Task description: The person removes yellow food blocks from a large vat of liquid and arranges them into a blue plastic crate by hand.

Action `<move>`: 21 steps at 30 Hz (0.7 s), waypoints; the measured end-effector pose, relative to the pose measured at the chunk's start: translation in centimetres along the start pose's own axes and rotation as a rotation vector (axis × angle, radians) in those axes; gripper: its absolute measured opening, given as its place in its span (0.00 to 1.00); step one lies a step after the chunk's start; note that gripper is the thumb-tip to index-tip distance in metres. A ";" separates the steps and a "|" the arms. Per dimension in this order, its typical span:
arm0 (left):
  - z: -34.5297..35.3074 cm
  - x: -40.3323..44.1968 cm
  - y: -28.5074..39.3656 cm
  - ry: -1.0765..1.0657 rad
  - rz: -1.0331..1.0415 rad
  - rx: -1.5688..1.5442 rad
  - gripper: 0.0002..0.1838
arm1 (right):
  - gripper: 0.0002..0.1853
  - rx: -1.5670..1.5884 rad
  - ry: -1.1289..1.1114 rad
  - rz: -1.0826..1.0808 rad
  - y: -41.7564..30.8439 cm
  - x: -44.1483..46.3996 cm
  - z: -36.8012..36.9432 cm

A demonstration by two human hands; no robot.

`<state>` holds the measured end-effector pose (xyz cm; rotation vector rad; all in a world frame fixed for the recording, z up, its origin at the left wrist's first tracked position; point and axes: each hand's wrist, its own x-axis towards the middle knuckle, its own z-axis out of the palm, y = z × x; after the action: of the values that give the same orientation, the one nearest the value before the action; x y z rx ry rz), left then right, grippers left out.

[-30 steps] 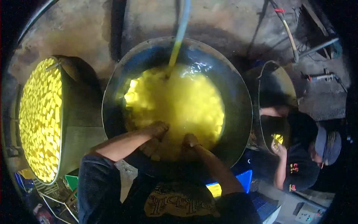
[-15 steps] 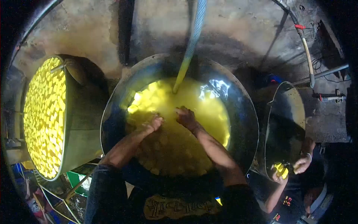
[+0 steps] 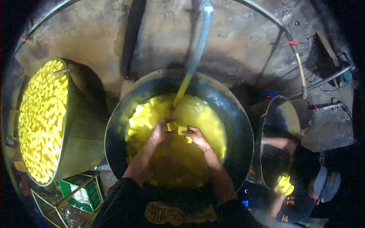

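Note:
My left hand (image 3: pixel 161 131) is closed on a yellow tofu-like block (image 3: pixel 171 127), just over the cloudy yellow liquid (image 3: pixel 171 163). Facing it, my right hand (image 3: pixel 196 137) grips more yellow blocks (image 3: pixel 183 130) between thumb and fingers; its exact count is hard to make out. Both hands are inside a large, dark round wok (image 3: pixel 242 152). Pale yellow blocks (image 3: pixel 140 118) lie heaped at the liquid's left side. A translucent hose (image 3: pixel 195 53) hangs down from above, its yellow-tinted end reaching the liquid between the heap and the bright area.
At left stands a tall metal drum (image 3: pixel 81 140) filled with yellow blocks. A green crate (image 3: pixel 91 193) sits below it. At right, another person's hand holds yellow blocks (image 3: pixel 285 185) beside a second metal vessel (image 3: pixel 262 148). A pipe (image 3: pixel 323 83) runs along the wall.
My hands have come up from the liquid, now with yellow blocks in them. The view has shifted. At right, the other person's arm has moved across the second vessel.

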<state>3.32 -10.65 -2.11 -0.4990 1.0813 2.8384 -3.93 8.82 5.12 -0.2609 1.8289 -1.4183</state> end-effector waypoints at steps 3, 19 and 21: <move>1.2 1.9 -3.5 0.109 -0.042 -0.281 0.13 | 0.18 0.123 0.021 -0.113 -0.8 -2.3 0.3; 6.6 0.5 -7.6 0.198 0.136 -0.455 0.18 | 0.27 -1.071 0.122 -0.452 -1.8 -1.1 1.8; 5.3 1.1 -8.2 0.153 0.071 -0.684 0.25 | 0.30 -1.326 -0.157 -0.566 -2.3 0.6 1.9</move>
<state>2.20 -1.06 -3.94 -0.7292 0.0952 3.2249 -3.73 6.30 6.74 -1.5700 2.3803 -0.2198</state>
